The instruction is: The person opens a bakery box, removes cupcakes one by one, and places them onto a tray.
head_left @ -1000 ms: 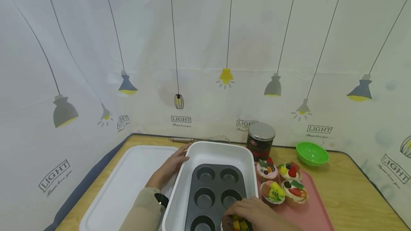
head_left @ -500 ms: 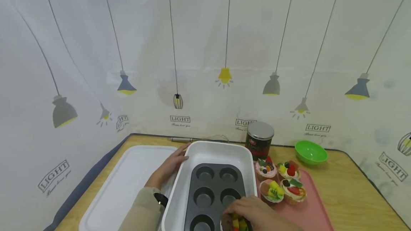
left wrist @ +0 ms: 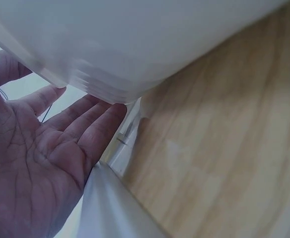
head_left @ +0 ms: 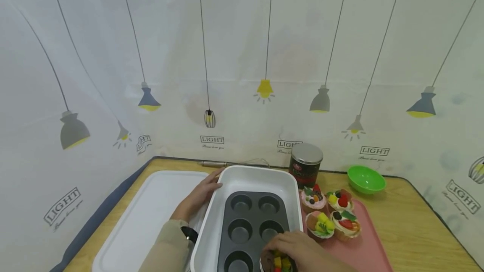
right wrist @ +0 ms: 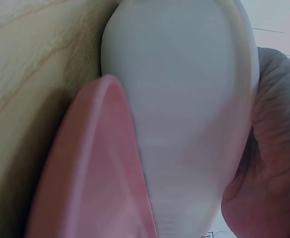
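Observation:
A dark grey muffin tin (head_left: 256,217) with round cups lies inside a deep white rectangular pan (head_left: 261,181). In the head view my right hand (head_left: 298,247) reaches over the pan's right side and grips a chocolate-and-fruit cupcake (head_left: 279,262) at the tin's near right cup; the fingers and the bottom of the frame hide part of it. My left hand (head_left: 202,196) rests along the pan's far left side. The left wrist view shows its loosely extended fingers (left wrist: 103,131) touching the pan's outer wall. In the right wrist view the pan's wall hides the right fingertips.
Several fruit-topped cupcakes (head_left: 345,224) stand on a pink tray (head_left: 364,242) right of the pan. Behind them are a dark espresso tin (head_left: 304,175) and a green bowl (head_left: 366,179). A white tray (head_left: 151,209) lies left; a whisk (head_left: 215,164) lies at the back edge.
Both hands, the cupcake and the pan keep nearly the same places; only the head view has shifted slightly.

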A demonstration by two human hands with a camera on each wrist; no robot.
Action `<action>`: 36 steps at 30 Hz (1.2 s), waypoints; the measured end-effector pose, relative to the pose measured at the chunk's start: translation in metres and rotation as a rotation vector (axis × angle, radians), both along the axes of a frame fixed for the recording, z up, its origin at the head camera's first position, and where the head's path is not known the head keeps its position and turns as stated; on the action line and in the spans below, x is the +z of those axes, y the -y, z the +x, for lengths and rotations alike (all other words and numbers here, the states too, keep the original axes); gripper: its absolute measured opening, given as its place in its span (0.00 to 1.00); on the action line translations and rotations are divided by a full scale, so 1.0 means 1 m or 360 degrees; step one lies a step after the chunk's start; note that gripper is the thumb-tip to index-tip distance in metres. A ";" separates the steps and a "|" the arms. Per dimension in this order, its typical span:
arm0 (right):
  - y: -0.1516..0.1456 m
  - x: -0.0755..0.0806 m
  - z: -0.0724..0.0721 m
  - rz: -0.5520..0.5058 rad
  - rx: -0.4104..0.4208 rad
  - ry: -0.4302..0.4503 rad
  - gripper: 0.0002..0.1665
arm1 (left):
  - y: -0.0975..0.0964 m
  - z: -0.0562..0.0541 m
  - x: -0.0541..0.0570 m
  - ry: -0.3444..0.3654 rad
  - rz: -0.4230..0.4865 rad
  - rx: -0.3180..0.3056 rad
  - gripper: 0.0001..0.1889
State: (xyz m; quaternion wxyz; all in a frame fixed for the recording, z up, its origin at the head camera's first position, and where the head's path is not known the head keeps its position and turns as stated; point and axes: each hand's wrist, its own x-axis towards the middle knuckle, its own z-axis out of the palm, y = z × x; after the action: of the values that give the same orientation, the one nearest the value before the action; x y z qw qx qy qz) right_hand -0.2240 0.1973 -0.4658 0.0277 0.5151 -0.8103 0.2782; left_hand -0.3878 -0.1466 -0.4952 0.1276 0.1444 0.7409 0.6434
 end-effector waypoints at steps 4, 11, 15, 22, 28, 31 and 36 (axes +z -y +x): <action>0.000 0.000 0.001 -0.0005 -0.0007 0.0024 0.26 | 0.000 0.000 0.000 -0.0002 -0.0001 0.0003 0.30; 0.001 0.001 0.001 0.0009 0.0032 -0.0013 0.25 | 0.001 0.002 -0.002 -0.0002 -0.0009 -0.0009 0.30; 0.001 0.002 0.003 -0.0012 0.0060 -0.0009 0.25 | 0.000 0.003 -0.002 0.0005 -0.0014 -0.0004 0.30; 0.002 0.005 0.005 -0.0012 0.0006 0.0142 0.26 | 0.000 0.004 0.001 -0.0005 -0.0012 -0.0003 0.30; 0.002 0.001 0.003 -0.0020 0.0032 0.0014 0.27 | 0.001 0.004 -0.001 0.0001 -0.0018 0.0004 0.30; 0.003 -0.001 0.002 -0.0057 0.0057 -0.0081 0.27 | 0.002 0.003 -0.001 0.0015 -0.0022 -0.0002 0.30; 0.002 -0.002 0.000 -0.0145 0.0059 -0.0086 0.30 | 0.001 0.002 -0.001 0.0001 -0.0028 0.0003 0.30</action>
State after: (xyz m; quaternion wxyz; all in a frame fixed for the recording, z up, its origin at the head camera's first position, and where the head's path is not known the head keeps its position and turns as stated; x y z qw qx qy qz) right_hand -0.2243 0.1958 -0.4674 0.0679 0.5355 -0.7862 0.3010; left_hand -0.3860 -0.1474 -0.4962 0.1284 0.1423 0.7467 0.6370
